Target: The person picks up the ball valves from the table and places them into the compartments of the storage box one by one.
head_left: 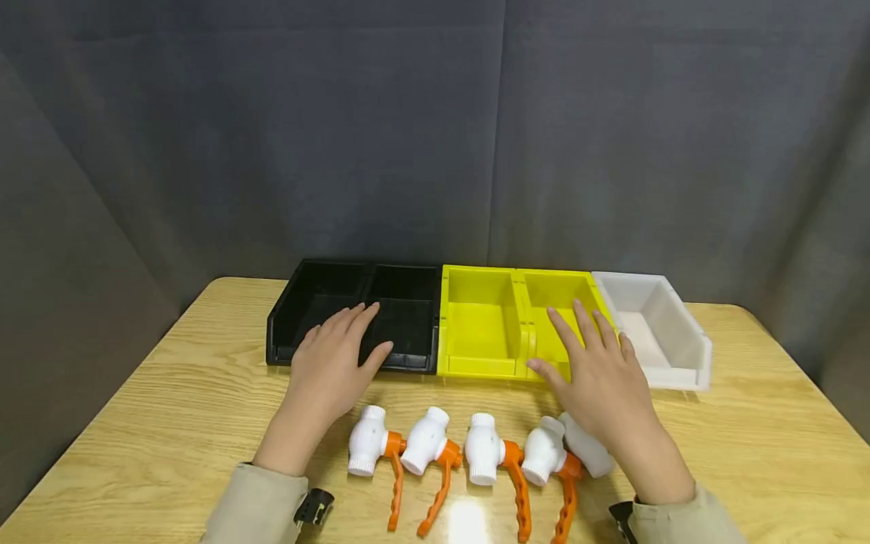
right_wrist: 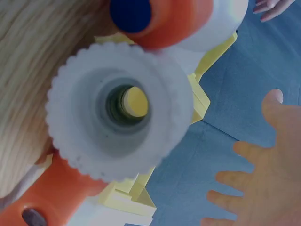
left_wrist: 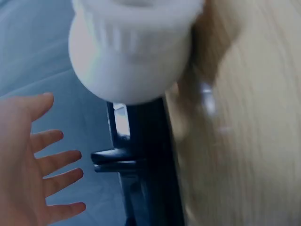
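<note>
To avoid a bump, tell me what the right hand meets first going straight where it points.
Probably the right-hand yellow bin, which the right hand overlaps in the head view; height is unclear, so it may pass above and meet the dark curtain.

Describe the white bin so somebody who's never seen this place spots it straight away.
Find the wooden table in front of the dark curtain. Along its far side, left to right, stand the black bins, then the yellow bins. Right after those, closing the row at its right end, is the white bin, the only one there that is neither black nor yellow.
</note>
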The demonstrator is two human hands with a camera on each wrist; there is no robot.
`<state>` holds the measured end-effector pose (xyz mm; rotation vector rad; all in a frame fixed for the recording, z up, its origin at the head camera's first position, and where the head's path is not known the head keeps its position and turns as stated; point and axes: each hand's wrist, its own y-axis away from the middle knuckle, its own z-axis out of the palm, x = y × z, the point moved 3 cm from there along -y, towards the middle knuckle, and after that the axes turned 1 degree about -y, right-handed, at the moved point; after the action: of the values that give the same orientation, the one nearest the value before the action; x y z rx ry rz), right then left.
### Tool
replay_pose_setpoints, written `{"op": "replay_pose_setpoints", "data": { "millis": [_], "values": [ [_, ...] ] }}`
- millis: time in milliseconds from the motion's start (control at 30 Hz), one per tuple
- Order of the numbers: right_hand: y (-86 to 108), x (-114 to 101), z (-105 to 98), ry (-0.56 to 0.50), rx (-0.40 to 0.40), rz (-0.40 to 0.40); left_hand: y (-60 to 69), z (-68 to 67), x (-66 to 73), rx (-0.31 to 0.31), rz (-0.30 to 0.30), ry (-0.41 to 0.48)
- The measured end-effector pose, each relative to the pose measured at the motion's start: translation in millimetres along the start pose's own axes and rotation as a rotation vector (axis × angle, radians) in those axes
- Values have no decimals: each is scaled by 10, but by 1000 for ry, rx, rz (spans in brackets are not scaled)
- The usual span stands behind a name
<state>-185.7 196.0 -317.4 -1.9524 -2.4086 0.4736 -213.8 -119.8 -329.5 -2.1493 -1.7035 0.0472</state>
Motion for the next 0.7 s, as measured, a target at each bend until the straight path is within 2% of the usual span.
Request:
{"op": "replay_pose_setpoints", "data": {
  "millis": [267, 567, 700],
  "values": [
    [5, 25, -18, -6, -3, 8, -62, -5, -155, 33, -35, 41],
    [10, 29, -20, -13, -15, 16, -182, 2, -324, 20, -47, 72],
    [7, 19, -21, -10, -23, 13, -234, -21, -422, -8, -62, 103]
  ]
}}
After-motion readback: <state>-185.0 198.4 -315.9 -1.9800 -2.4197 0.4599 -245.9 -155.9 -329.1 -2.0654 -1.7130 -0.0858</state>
